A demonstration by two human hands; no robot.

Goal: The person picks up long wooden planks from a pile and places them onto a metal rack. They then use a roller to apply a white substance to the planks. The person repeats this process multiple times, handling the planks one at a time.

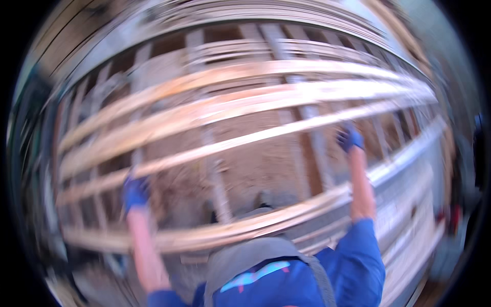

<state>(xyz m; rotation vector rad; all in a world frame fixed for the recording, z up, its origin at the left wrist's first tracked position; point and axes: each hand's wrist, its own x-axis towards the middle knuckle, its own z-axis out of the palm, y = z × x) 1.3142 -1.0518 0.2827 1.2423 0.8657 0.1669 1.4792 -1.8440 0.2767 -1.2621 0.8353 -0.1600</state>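
Note:
The picture is heavily blurred by motion. My left hand [135, 191], in a blue glove, reaches up at the lower left and seems closed on a long pale wooden board [245, 138] that runs across the view. My right hand [350, 138], also blue-gloved, is raised at the right against the same board or the one beside it. Several such long boards [230, 102] lie side by side in front of me. My blue sleeves and a grey strap show at the bottom.
Behind the boards stands a wooden stud frame [204, 56] with upright posts. Brown dirt ground [255, 163] shows through the gaps. More pale boards [404, 230] run along the right side.

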